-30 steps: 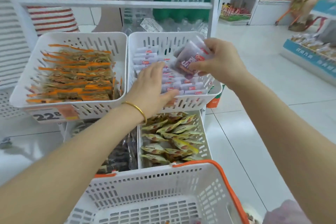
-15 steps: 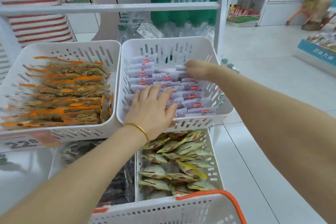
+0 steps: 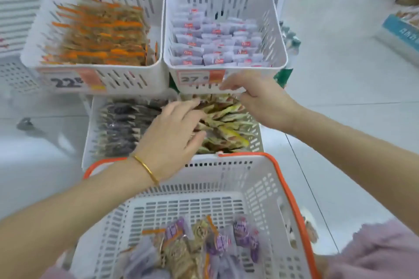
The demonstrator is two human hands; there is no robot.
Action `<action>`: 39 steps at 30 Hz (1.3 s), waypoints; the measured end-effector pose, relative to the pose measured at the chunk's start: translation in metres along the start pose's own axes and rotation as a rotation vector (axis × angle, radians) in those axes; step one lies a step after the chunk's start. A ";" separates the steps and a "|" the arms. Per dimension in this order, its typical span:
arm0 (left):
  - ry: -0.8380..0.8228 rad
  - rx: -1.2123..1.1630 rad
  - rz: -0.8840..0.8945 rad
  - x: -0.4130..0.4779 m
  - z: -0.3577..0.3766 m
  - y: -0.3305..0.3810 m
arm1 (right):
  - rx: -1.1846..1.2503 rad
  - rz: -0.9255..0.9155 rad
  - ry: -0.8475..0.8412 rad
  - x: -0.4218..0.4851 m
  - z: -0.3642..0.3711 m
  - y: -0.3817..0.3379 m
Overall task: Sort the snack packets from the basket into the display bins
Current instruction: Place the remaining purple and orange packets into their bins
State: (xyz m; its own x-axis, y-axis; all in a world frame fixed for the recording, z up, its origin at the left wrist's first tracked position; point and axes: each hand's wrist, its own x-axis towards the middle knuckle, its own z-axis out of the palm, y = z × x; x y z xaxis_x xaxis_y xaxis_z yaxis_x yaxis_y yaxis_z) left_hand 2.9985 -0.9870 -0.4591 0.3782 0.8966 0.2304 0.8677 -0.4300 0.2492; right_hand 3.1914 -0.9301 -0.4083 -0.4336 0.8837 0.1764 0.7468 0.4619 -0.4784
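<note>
The white basket with an orange rim [image 3: 285,188] sits nearest me, holding mixed snack packets [image 3: 199,242], purple and brown-orange ones. My left hand [image 3: 172,136], with a gold bangle, hovers open over the lower bins, fingers spread above the yellow-green packets [image 3: 226,120]. My right hand [image 3: 256,95] is empty, fingers relaxed, just under the front edge of the upper right bin [image 3: 277,36], which holds rows of pale packets with red labels [image 3: 215,45]. The upper left bin [image 3: 36,36] holds orange-striped packets [image 3: 102,34].
A lower left bin [image 3: 89,133] holds dark packets. Price tags are stuck on the fronts of the upper bins. White tiled floor lies to the right, with a blue low display [image 3: 403,29] at the far right and shelves behind.
My right hand has left the packet in the upper right bin and drawn back empty. My left hand has come off that bin's front. My view has tilted down to the basket.
</note>
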 end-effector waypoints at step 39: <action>-0.722 0.052 -0.070 -0.141 0.094 0.008 | -0.267 0.822 -0.667 -0.198 0.272 0.103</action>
State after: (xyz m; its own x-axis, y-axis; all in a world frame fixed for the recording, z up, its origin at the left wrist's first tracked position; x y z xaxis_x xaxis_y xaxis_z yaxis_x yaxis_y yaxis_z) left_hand 2.9821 -1.1074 -0.5777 0.4237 0.7758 -0.4675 0.9053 -0.3793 0.1910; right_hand 3.2166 -1.0785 -0.7266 0.1223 0.7479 -0.6525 0.9837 -0.1785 -0.0201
